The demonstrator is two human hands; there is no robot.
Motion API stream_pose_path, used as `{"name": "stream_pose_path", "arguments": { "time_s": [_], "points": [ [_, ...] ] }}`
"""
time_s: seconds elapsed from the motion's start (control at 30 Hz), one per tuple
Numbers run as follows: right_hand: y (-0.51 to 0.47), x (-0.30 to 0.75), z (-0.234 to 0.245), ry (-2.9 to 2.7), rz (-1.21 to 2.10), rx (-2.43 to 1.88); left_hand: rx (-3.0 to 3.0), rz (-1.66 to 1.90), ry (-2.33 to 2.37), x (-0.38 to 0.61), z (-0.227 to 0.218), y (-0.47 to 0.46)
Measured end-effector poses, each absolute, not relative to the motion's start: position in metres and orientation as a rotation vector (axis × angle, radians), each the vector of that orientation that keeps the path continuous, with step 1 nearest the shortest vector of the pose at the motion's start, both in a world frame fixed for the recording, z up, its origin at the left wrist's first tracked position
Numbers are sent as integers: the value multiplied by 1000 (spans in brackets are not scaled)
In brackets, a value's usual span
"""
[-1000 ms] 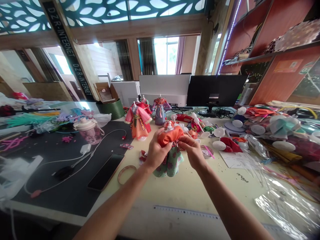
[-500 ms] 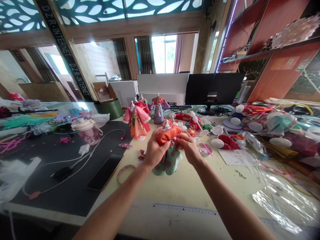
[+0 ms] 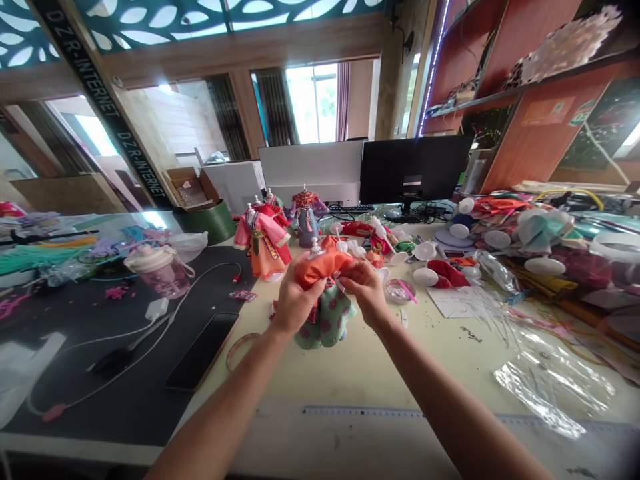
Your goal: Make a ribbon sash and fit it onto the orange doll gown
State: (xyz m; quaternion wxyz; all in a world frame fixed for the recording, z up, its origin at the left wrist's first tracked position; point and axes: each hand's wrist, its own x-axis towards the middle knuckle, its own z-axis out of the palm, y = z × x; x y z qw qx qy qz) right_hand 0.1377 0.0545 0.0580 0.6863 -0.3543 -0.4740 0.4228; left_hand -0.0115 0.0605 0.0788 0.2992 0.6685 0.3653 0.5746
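Our L hand (image 3: pixel 295 301) is closed round the orange top of a small doll (image 3: pixel 326 321), fingers wrapped over the cloth at its shoulder. Our R hand (image 3: pixel 369 293) pinches the same orange cloth from the other side, thumb & fingertips pressed together on it. The doll is upright betw. both hands, above the pale table (image 3: pixel 380 373), approx. centre of view. Its green flowered skirt hangs below our hands & a small white knob shows at the neck. We can't tell whether the hem touches the table.

Just L of our L wrist lies a tape ring (image 3: pixel 239 349), w/ a dark phone (image 3: pixel 202 341) beside it at the edge of the black mat (image 3: pixel 90 373). On the mat: a pink bottle (image 3: pixel 158 268) & a white charger (image 3: pixel 157 309). Behind the doll stands a pink-robed figure (image 3: pixel 261 241). Near our R hand sits a clear dish (image 3: pixel 400 291), w/ white round stands (image 3: pixel 425 276) just beyond. A ruler (image 3: pixel 360 413) lies along the near table edge, crinkled clear bags (image 3: pixel 550 383) to the R, a black monitor (image 3: pixel 413 170) at the back
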Motion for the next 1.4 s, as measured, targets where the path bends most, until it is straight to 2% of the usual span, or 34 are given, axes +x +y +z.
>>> {"name": "stream_pose_path", "arguments": {
  "time_s": [0.27,0.77,1.4],
  "points": [
    [55,140,51,-1119,756,-869,1723,1502,1001,-12,80,62],
    [55,144,62,-1092,1154,-717,1686,1469,961,-16,80,63],
    [42,134,64,-1006,1080,-706,1755,1474,960,-14,79,63]
  ]
}}
